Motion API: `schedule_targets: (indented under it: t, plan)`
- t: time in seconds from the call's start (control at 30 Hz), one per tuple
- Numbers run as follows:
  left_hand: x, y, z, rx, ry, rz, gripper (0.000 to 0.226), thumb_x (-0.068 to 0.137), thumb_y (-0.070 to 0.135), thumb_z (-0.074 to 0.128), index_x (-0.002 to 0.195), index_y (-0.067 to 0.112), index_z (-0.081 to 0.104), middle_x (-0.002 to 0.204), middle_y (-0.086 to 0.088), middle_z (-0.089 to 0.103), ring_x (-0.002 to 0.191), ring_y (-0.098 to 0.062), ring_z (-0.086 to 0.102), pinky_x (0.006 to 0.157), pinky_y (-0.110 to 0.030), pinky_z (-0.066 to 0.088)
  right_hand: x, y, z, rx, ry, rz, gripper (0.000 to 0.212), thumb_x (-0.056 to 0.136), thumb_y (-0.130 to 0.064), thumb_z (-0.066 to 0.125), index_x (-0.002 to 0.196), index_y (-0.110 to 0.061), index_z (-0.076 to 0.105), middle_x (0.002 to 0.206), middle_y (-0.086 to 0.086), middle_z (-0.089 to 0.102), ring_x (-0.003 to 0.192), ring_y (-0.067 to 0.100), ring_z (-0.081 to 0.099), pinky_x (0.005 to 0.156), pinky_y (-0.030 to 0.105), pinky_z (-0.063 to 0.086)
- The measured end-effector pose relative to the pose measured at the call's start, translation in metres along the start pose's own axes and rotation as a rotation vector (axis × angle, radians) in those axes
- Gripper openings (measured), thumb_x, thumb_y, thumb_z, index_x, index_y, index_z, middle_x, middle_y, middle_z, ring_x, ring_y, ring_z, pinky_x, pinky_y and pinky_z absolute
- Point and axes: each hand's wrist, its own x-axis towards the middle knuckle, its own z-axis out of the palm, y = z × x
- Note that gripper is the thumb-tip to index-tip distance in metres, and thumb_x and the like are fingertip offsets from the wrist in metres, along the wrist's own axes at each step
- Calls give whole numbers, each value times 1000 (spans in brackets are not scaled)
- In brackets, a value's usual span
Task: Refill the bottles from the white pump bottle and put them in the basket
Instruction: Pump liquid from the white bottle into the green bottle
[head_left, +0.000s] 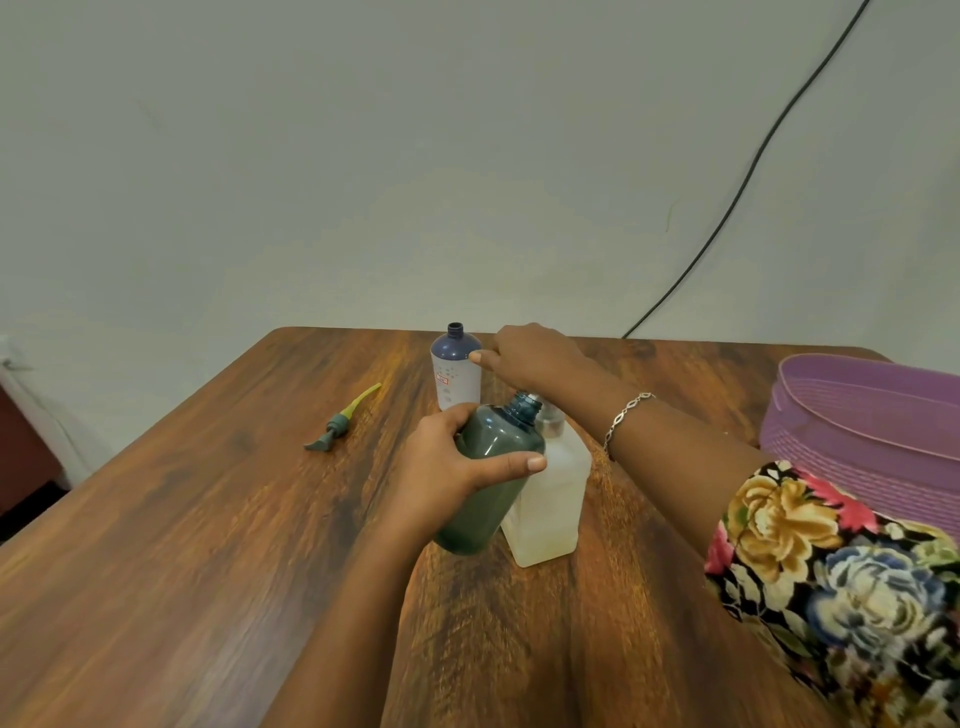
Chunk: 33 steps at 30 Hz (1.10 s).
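Head view: your left hand (441, 467) has its fingers and thumb wrapped round the middle of the green bottle (488, 509). The bottle is uncapped and tilted, with its open neck leaning up against the top of the white pump bottle (550, 509), which stands upright on the table (208, 545) just beside it. Your right hand (535, 353) reaches past both. Its fingers are curled and one fingertip is at the shoulder of the blue bottle (456, 374), which stands uncapped near the far edge. From this angle you cannot tell whether that hand grips anything. The green bottle's own pump (340, 423) lies loose on the wood to the left, and the purple basket (831, 431) waits at the right edge with no bottle visible in it.

Filling the green bottle looks like the step in hand. To do it well, stand that bottle closer to upright and bring its mouth right under the white bottle's spout before you press. A narrow neck forgives little, and a slanted one will let liquid run down the side. Grip low enough that your thumb stays clear of the opening. Press the pump in slow, full strokes, and steady the white bottle so it does not tip towards the blue one.
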Motion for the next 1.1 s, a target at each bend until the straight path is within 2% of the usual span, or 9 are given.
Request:
schedule_targets:
  t: [0.13,0.23,0.33,0.4,0.6,0.7,0.8,0.93,1.1]
  plan:
    - [0,0,-1,-9,10,2,76,36,71,63,99,29,57,99,8,64,90,-10,61,75,-27,52,1,-1,-8,76,5,-35,44,97,-49,35,65,-20,36,64,-4,42,75,19,49,63,29,38]
    - [-1,-2,-1,-12,10,-3,79,35,71,62,102,31,53,99,13,60,92,-8,59,75,-23,51,1,-1,-14,107,43,-53,38,98,-45,36,80,-15,50,68,-3,47,77,20,51,68,31,39]
    - [-2,-2,-1,-17,1,-12,81,38,67,68,108,28,52,101,13,58,96,-8,57,73,-19,47,-3,0,-16,101,118,-65,38,99,-42,35,99,-12,59,84,1,55,81,20,52,69,32,39]
    - [-1,-1,-2,-29,-2,-13,81,41,63,71,111,28,52,104,13,58,99,-8,57,74,-18,46,-7,3,-19,152,151,-83,39,99,-40,37,103,-10,60,93,5,61,82,19,52,70,30,38]
    - [-1,-4,-7,-104,-26,-25,80,47,55,83,115,26,50,115,7,58,109,-15,55,87,-27,49,-17,3,-36,343,173,-168,32,100,-29,41,115,-7,59,111,8,62,89,13,49,72,24,33]
    - [-3,-7,-8,-148,-29,-31,85,40,57,76,115,27,51,117,6,59,110,-14,55,92,-32,50,-27,0,-39,426,180,-213,30,100,-23,41,118,-8,59,117,6,61,99,14,53,76,22,35]
    - [-3,-6,-8,-211,-32,-29,83,41,53,77,115,27,52,120,4,59,114,-17,55,98,-40,48,-38,-3,-42,481,209,-236,29,100,-20,40,121,-8,57,121,5,60,108,16,54,80,20,37]
    - [-5,-5,-12,-253,-22,-14,71,39,52,75,104,34,53,113,9,61,109,-12,57,97,-40,49,-50,-12,-50,543,246,-267,30,100,-18,41,125,-8,55,122,7,60,110,17,55,86,19,39]
    - [-8,-8,-19,-267,44,-8,74,41,54,76,109,34,53,116,9,61,110,-13,57,98,-43,48,-66,-31,-50,630,235,-309,33,100,-21,42,129,-11,52,127,3,57,113,15,54,88,18,40]
